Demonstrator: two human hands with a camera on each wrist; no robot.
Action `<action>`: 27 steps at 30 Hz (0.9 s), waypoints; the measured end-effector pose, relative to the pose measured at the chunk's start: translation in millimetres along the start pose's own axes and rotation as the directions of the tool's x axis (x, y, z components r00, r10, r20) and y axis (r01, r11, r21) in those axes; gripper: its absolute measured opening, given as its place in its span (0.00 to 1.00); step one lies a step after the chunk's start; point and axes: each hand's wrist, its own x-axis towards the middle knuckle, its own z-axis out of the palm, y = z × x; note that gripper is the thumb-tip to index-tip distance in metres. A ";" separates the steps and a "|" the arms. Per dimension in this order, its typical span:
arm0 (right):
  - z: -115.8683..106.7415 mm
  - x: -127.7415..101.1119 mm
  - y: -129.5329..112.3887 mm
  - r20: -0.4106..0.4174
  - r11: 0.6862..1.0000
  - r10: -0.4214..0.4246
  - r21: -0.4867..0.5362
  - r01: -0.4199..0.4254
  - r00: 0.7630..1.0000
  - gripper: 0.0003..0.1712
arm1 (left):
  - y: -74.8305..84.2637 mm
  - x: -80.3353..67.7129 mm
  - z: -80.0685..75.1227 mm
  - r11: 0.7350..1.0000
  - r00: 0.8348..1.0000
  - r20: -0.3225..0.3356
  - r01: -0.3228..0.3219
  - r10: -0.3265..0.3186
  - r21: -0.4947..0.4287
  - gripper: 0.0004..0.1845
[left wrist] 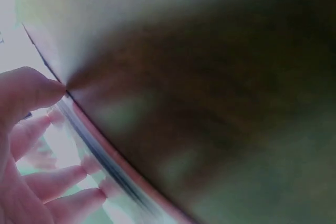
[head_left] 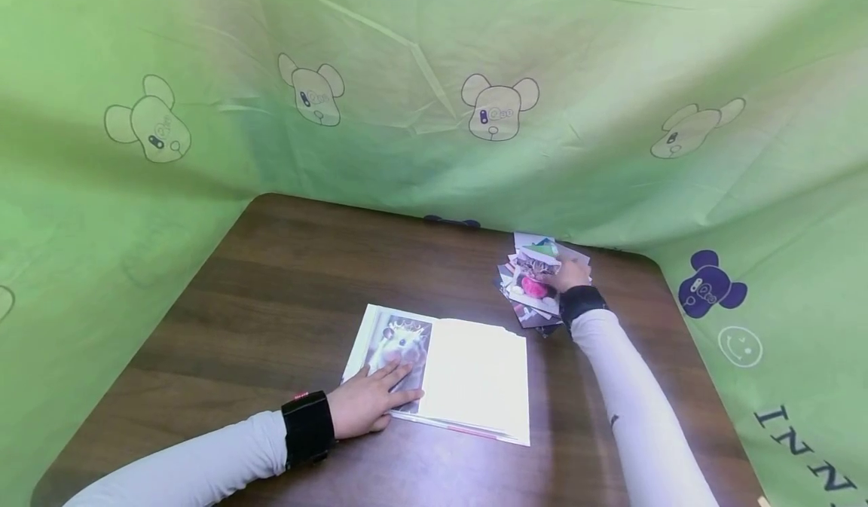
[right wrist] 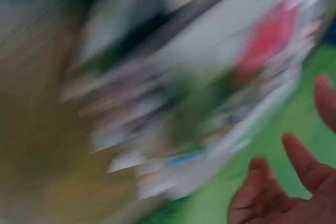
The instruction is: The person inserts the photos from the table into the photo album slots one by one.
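Observation:
An open photo album (head_left: 478, 375) lies on the table, its right page plain white. On the left page is a picture of a white furry animal with a crown (head_left: 404, 335). My left hand (head_left: 366, 401) rests on that page with fingers spread; in the left wrist view the thumb (left wrist: 37, 90) touches the album's edge. My right hand (head_left: 573, 273) is at the right side of a loose pile of photos (head_left: 532, 315). A cat photo with a green hat and pink heart (head_left: 536, 285) lies on top. Blurred in the right wrist view, the pile sits apart from the spread fingers (right wrist: 304, 169).
The brown wooden table (head_left: 271, 303) has rounded far corners. Behind it and along both sides hangs a green curtain (head_left: 380, 160) printed with bear heads. The photo pile lies close to the table's far edge, near the curtain.

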 end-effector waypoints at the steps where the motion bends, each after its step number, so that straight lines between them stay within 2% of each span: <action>1: 0.4 3.2 9.0 0.017 0.999 0.036 -0.021 -0.036 0.999 0.49 | -0.6 0.1 -0.1 1.000 1.000 -0.004 -0.006 0.006 0.007 0.30; 5: 3.7 13.4 31.7 0.117 0.993 0.080 -0.091 -0.070 0.990 0.62 | -0.3 -0.4 -3.3 0.999 1.000 -0.020 -0.015 0.016 0.035 0.29; 8: 2.4 17.3 36.6 0.160 0.990 0.079 -0.125 -0.059 0.984 0.63 | 1.1 -0.3 -7.6 0.999 1.000 -0.015 -0.010 0.010 0.038 0.28; 13: -0.8 18.8 26.6 0.130 0.986 0.036 -0.167 -0.014 0.991 0.55 | 0.6 2.8 -13.1 0.999 1.000 -0.007 0.003 -0.002 0.035 0.25; 16: -1.7 14.6 17.2 0.094 0.987 0.020 -0.162 -0.004 0.995 0.51 | -0.5 8.3 -15.3 0.997 0.999 -0.046 0.015 -0.012 0.069 0.21; 20: -3.1 6.0 8.7 0.143 0.990 0.060 -0.133 -0.041 0.988 0.48 | 2.2 19.9 -19.9 0.994 0.994 -0.112 0.029 -0.018 0.104 0.17; 24: -6.7 -10.2 2.2 0.216 0.989 0.135 -0.089 -0.118 0.967 0.43 | 10.7 30.0 -22.6 0.995 0.994 -0.114 0.008 0.003 0.103 0.17; 27: -11.8 -24.7 -10.0 0.167 0.976 0.216 -0.025 -0.215 0.962 0.42 | 16.3 34.1 -22.0 0.994 0.996 -0.090 -0.007 0.017 0.107 0.18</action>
